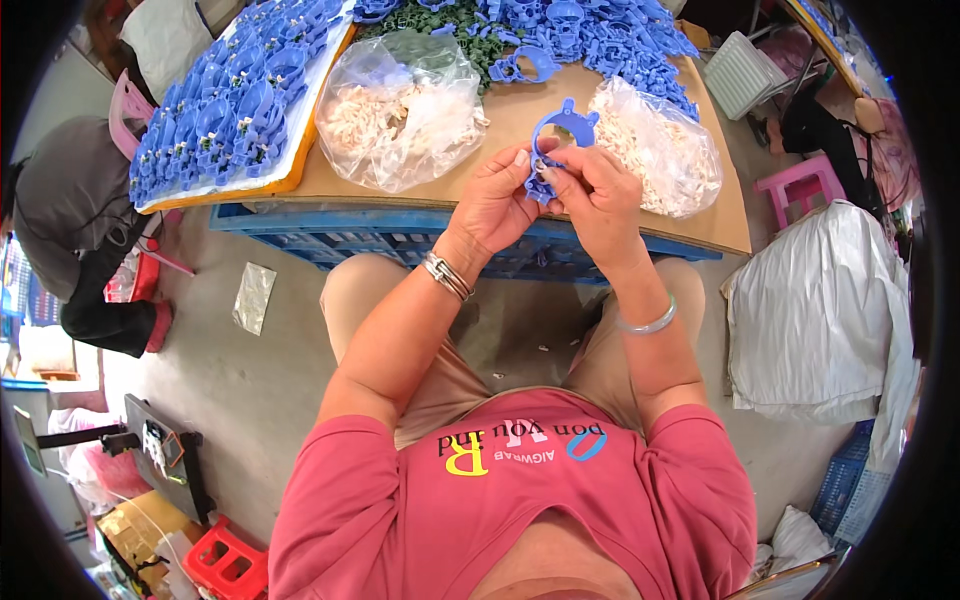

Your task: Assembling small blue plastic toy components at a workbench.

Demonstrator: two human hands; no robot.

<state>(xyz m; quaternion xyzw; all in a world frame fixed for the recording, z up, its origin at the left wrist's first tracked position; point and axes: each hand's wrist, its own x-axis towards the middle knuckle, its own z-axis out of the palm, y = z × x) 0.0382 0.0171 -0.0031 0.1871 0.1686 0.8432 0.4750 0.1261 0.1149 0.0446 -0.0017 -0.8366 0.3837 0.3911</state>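
Both hands meet over the front edge of a cardboard-topped work surface. My left hand and my right hand together pinch a blue plastic ring-shaped part that sticks up between the fingers. A metal bracelet sits on the left wrist and a pale bangle on the right. Two clear bags of small white pieces lie just beyond the hands, one to the left and one to the right.
A tray holds rows of blue parts at the left. More blue parts and green pieces pile at the back. Blue crates support the board. A seated person is at left; a pink stool and white sacks are at right.
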